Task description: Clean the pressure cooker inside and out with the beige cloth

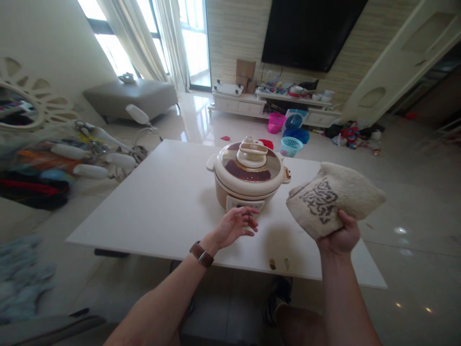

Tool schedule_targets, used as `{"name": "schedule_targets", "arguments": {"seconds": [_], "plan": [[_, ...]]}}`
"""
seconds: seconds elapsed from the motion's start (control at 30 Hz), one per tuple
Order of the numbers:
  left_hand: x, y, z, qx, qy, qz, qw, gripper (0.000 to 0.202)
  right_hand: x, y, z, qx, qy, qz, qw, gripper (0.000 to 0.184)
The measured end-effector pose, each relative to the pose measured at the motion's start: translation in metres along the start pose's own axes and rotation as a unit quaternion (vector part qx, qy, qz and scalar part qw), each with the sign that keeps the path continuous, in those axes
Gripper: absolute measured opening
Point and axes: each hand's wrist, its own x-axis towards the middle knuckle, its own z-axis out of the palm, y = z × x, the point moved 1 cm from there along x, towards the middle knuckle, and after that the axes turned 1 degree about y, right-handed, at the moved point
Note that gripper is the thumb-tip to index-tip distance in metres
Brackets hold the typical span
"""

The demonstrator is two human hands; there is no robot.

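Observation:
A beige and brown electric cooker point(248, 180) stands on the white table point(151, 206), its glass lid point(252, 161) on, with something dark red-brown showing through the glass. My left hand point(237, 223), with a brown-strapped watch point(201, 254) at the wrist, hovers before the cooker's front panel, fingers loosely spread and holding nothing. To the right of the cooker, my right hand point(342, 235) grips a folded cream towel point(331, 199) with a dark pattern, thumb on top. The towel is held up above the table's right side.
Two small objects point(279, 264) lie at the table's near edge. Beyond the table are a pink basket point(276, 123), a light blue basket point(291, 146) and a low white cabinet point(239, 105). A lamp point(108, 158) with white shades stands left of the table.

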Motion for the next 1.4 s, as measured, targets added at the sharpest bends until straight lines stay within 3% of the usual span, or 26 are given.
{"name": "schedule_targets", "arguments": {"seconds": [0.1,0.17,0.33,0.4,0.53,0.67,0.73,0.8,0.87,0.93,0.97,1.03,1.2,1.27,1.4], "plan": [[-0.003,0.0,0.0,0.017,-0.006,0.021,1.0,0.044,-0.003,0.016,0.008,-0.036,0.05,-0.059,0.996,0.037],[-0.004,0.002,0.0,0.022,0.007,0.067,0.998,0.042,-0.011,0.03,0.016,-0.107,0.044,-0.073,0.991,0.035],[-0.006,0.012,-0.005,0.001,0.065,0.179,0.982,0.038,-0.043,0.055,0.045,-0.27,-0.141,-0.133,0.943,0.037],[-0.006,0.016,-0.007,-0.023,0.083,0.198,0.976,0.037,-0.052,0.063,0.054,-0.299,-0.172,-0.174,0.923,0.044],[-0.003,0.026,-0.01,-0.112,0.126,0.242,0.956,0.03,-0.044,0.078,0.06,-0.351,-0.137,-0.201,0.904,0.065],[-0.001,0.036,-0.016,-0.157,0.152,0.276,0.936,0.026,-0.026,0.085,0.059,-0.381,-0.057,-0.167,0.908,0.059],[0.0,0.041,-0.02,-0.158,0.156,0.287,0.932,0.024,-0.026,0.081,0.063,-0.396,-0.062,-0.203,0.893,0.054],[0.001,0.046,-0.025,-0.163,0.168,0.298,0.925,0.024,-0.035,0.072,0.073,-0.42,-0.141,-0.308,0.842,0.05],[0.0,0.05,-0.031,-0.174,0.19,0.306,0.916,0.024,-0.046,0.063,0.087,-0.449,-0.261,-0.411,0.749,0.056],[-0.002,0.053,-0.037,-0.192,0.211,0.312,0.906,0.023,-0.051,0.056,0.098,-0.478,-0.341,-0.458,0.667,0.063],[-0.004,0.054,-0.04,-0.201,0.219,0.314,0.902,0.022,-0.049,0.054,0.102,-0.489,-0.352,-0.464,0.649,0.065],[-0.009,0.055,-0.044,-0.218,0.225,0.315,0.896,0.021,-0.038,0.052,0.105,-0.502,-0.323,-0.459,0.658,0.065],[-0.02,0.058,-0.048,-0.233,0.224,0.316,0.892,0.019,-0.011,0.061,0.094,-0.476,-0.199,-0.417,0.748,0.055],[-0.022,0.06,-0.048,-0.237,0.229,0.315,0.89,0.018,-0.016,0.066,0.091,-0.477,-0.2,-0.422,0.745,0.055],[-0.02,0.061,-0.048,-0.249,0.235,0.311,0.886,0.017,-0.036,0.077,0.084,-0.487,-0.238,-0.448,0.711,0.056]]}}
